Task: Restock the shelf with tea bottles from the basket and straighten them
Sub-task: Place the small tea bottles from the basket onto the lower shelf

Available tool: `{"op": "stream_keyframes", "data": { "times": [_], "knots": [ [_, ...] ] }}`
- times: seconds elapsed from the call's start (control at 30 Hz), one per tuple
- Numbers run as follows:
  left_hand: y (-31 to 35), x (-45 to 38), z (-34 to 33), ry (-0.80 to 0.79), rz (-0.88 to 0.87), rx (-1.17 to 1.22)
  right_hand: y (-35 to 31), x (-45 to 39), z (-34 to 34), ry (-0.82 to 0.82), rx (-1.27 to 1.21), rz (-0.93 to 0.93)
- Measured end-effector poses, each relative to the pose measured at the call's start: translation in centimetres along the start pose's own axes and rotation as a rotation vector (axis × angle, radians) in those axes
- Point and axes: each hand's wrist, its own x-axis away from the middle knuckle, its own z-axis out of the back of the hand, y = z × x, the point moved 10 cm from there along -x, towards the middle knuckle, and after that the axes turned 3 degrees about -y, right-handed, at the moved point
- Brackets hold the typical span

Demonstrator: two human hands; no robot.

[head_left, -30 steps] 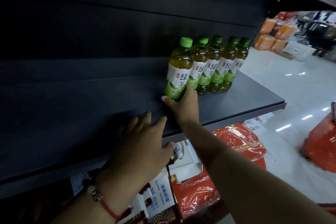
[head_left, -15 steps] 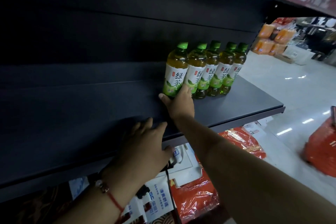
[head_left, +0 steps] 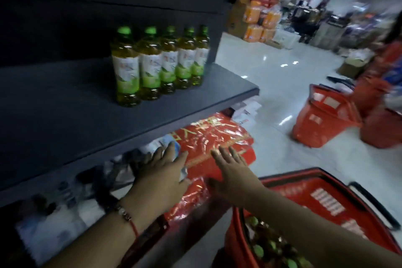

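Bottles (head_left: 159,65) standing tight-rowed on shelf (head_left: 65,119); below it we are spreading both empty hands, left (head_left: 161,172), right (head_left: 232,172), over basket (head_left: 326,198).

The dark shelf (head_left: 65,119) carries five upright tea bottles (head_left: 159,63), touching in a row.

You have five amber tea bottles with green caps (head_left: 162,65) and white-to-green labels on a dark grey metal shelf (head_left: 71,115). Beside you, the red plastic basket (head_left: 326,198) has a black handle and pale label patches; green caps show inside. Below the shelf lies a shiny red plastic package with gold lettering (head_left: 217,137). Your left wrist wears a red cord bracelet (head_left: 130,222).
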Motion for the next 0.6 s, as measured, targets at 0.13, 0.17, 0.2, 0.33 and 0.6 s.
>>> {"op": "stream_keyframes", "data": {
  "times": [0.13, 0.17, 0.2, 0.33, 0.6],
  "knots": [
    [7.5, 0.2, -5.2, -0.140, -0.247, 0.006, 8.6, 5.8, -5.8, -0.111, -0.027, -0.217],
    [9.3, 0.2, -6.4, -0.172, -0.300, -0.008, 10.5, 7.1, -7.4, -0.139, -0.038, -0.269],
    [10.9, 0.3, -7.5, -0.200, -0.346, -0.018, 12.3, 8.4, -9.2, -0.176, -0.047, -0.324],
    [16.2, 0.5, -10.9, -0.243, -0.479, -0.059, 18.1, 12.9, -15.0, -0.269, -0.070, -0.499],
    [20.1, 0.2, -14.7, -0.318, -0.590, -0.166, 22.7, 17.0, -23.0, -0.466, -0.130, -0.697]
  ]
}}
